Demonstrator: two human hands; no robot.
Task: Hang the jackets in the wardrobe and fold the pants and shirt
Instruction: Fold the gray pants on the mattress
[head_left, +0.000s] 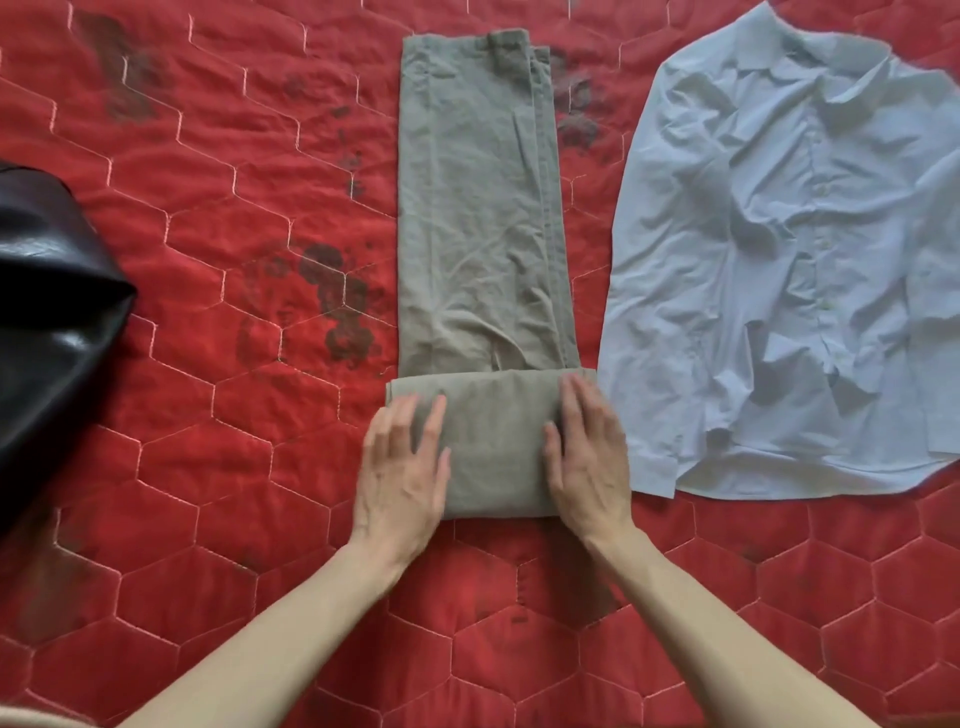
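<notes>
Olive-green pants (478, 208) lie lengthwise in the middle of the red quilt, legs stacked, with the near end folded over into a flat band. My left hand (402, 467) presses flat on the left side of that folded band, fingers straight. On the band's right side my right hand (589, 457) presses flat too. A wrinkled light-blue button shirt (779, 260) is spread out to the right of the pants, collar at the far end. At the left edge sits a black leather jacket (47, 322), partly out of view.
Everything rests on a red quilted bedspread (234, 467) with a hexagon stitch pattern and dark floral prints. Open quilt lies between the jacket and the pants and in front of my hands.
</notes>
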